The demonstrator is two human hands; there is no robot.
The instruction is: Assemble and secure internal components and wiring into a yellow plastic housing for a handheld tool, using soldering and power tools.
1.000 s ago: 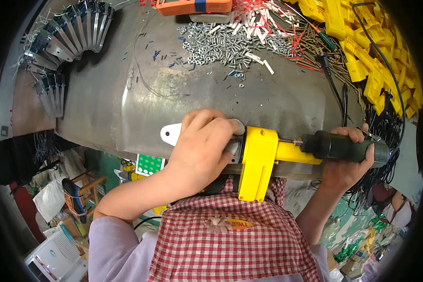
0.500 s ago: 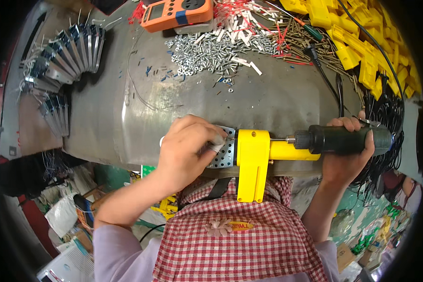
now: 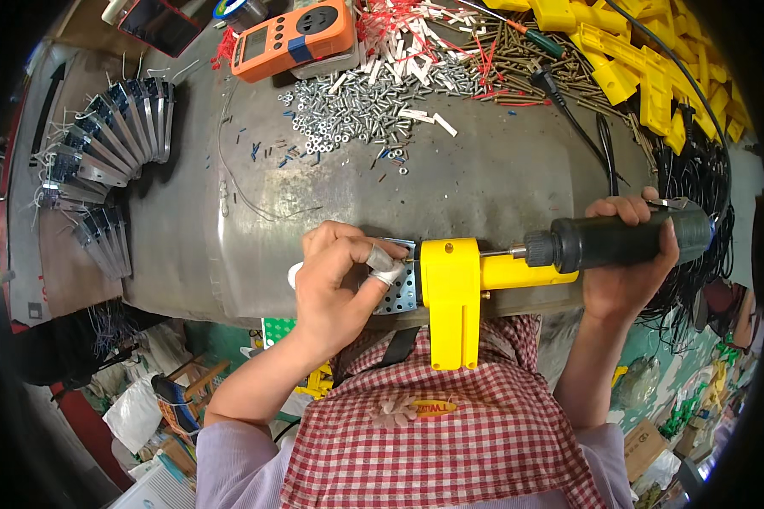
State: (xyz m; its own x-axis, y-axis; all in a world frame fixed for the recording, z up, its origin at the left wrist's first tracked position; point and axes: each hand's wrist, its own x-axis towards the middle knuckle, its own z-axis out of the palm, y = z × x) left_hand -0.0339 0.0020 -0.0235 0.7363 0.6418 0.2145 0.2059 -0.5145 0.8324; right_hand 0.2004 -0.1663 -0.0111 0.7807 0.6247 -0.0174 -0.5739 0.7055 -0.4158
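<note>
A yellow plastic housing (image 3: 450, 297) lies across the bench's near edge, with a perforated metal plate (image 3: 401, 295) at its left end. My right hand (image 3: 613, 288) is wrapped round a black electric screwdriver (image 3: 611, 242). Its long bit runs leftward into the housing's right side. My left hand (image 3: 335, 276), with white wrapping on thumb and forefinger, is closed in a pinch over the plate. A small brass-coloured tip shows by those fingertips, in line with the bit; what they grip is mostly hidden.
Loose screws and nuts (image 3: 348, 110) are heaped at the back, near an orange multimeter (image 3: 293, 38). Yellow plastic parts (image 3: 645, 68) pile up at the far right, above black cables (image 3: 696, 187). Metal strips with wires (image 3: 115, 136) stand in an arc at left.
My left hand has turned, so its wrapped thumb and forefinger now show pinched together at the plate. The screwdriver stays lined up with the housing. The whole view has shifted slightly.
</note>
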